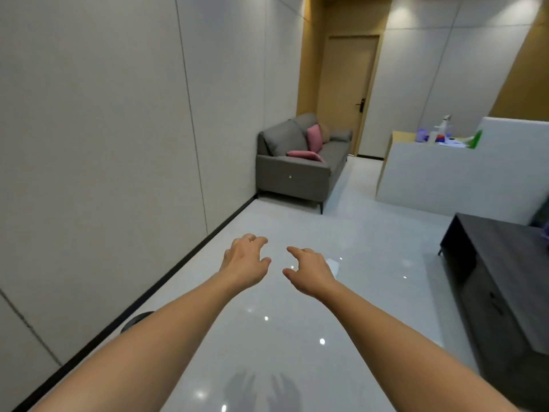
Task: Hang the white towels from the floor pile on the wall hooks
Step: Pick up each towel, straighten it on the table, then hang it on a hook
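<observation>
Both my arms stretch forward over the glossy grey floor. My left hand (pixel 246 263) hangs with fingers loosely curled and holds nothing. My right hand (pixel 309 270) is beside it, fingers also loosely curled and empty. A small white patch (pixel 334 266), perhaps part of a towel, shows on the floor just behind my right hand; most of it is hidden. No towel pile and no wall hooks show in this view. The panelled wall (pixel 118 129) on my left is bare.
A grey sofa (pixel 300 168) with pink cushions stands against the left wall ahead. A dark low cabinet (pixel 499 278) lies at the right. A white counter (pixel 445 176) with bottles is beyond it. A wooden door (pixel 347 93) is at the far end. A dark round object (pixel 136 321) sits by the skirting.
</observation>
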